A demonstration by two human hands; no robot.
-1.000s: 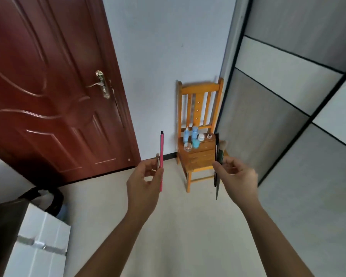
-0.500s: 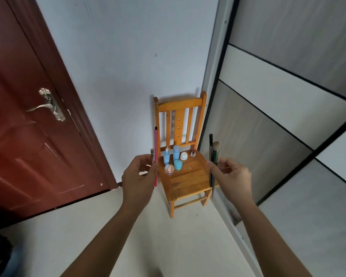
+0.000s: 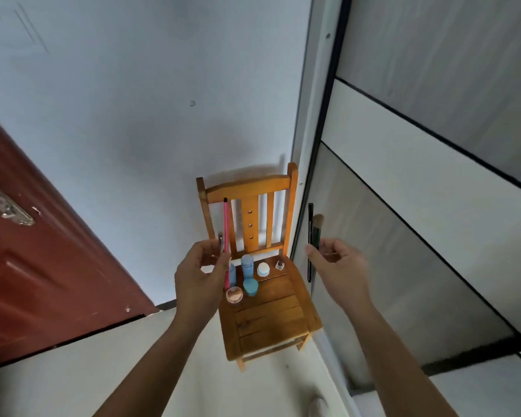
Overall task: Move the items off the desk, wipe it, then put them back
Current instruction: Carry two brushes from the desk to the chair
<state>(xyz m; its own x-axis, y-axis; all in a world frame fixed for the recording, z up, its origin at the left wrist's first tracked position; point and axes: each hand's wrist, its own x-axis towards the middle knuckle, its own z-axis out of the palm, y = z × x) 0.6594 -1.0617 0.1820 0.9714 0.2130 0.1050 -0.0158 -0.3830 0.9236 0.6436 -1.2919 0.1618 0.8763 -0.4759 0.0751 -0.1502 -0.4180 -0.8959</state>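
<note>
Left hand (image 3: 200, 276) pinches a pink pencil (image 3: 225, 236) upright; right hand (image 3: 339, 266) pinches a brush (image 3: 315, 230) and black stick (image 3: 310, 236). Likely carried so for setting down: chair (image 3: 268, 314), holding jars (image 3: 250, 287), lies just beyond both grips.

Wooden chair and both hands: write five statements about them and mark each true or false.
1. The left hand holds a pink pencil upright. True.
2. The right hand is empty. False: it holds a makeup brush and a thin black stick.
3. Several small cosmetic containers stand on the wooden chair seat. True.
4. The containers sit at the seat's front edge. False: they cluster at the back, near the backrest, such as the white-lidded jar.
5. The chair stands in front of the red door. False: it stands against the white wall beside the grey panelled wardrobe.
</note>
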